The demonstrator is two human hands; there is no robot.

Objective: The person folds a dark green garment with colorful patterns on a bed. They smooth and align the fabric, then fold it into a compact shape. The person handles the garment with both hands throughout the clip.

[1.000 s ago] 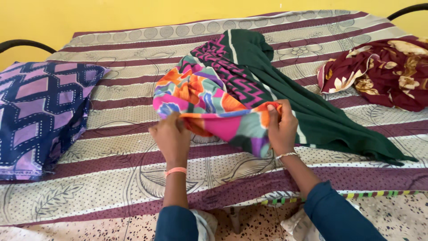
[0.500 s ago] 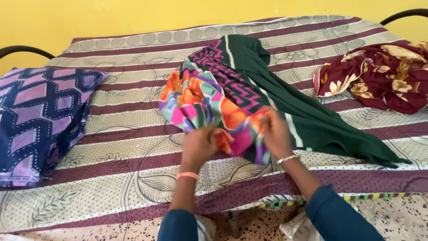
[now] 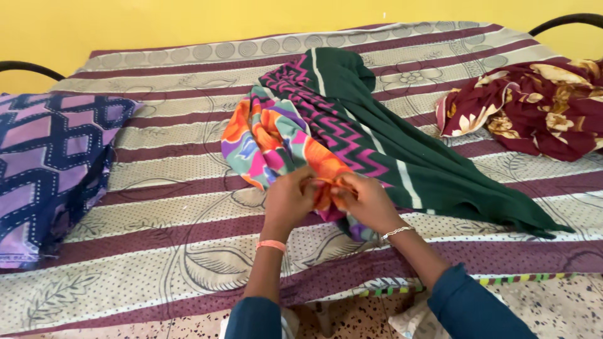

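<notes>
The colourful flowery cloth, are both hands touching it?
Touching. The head view shows the left hand and right hand pinching the flowery cloth together at its near edge.

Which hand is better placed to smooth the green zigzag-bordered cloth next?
Right, probably. The right hand pinches the multicoloured floral cloth right beside the green zigzag-bordered cloth; the left hand grips on the far side.

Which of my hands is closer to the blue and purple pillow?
Left. The left hand is on the pillow's side; the right hand sits beside it, farther away.
</notes>
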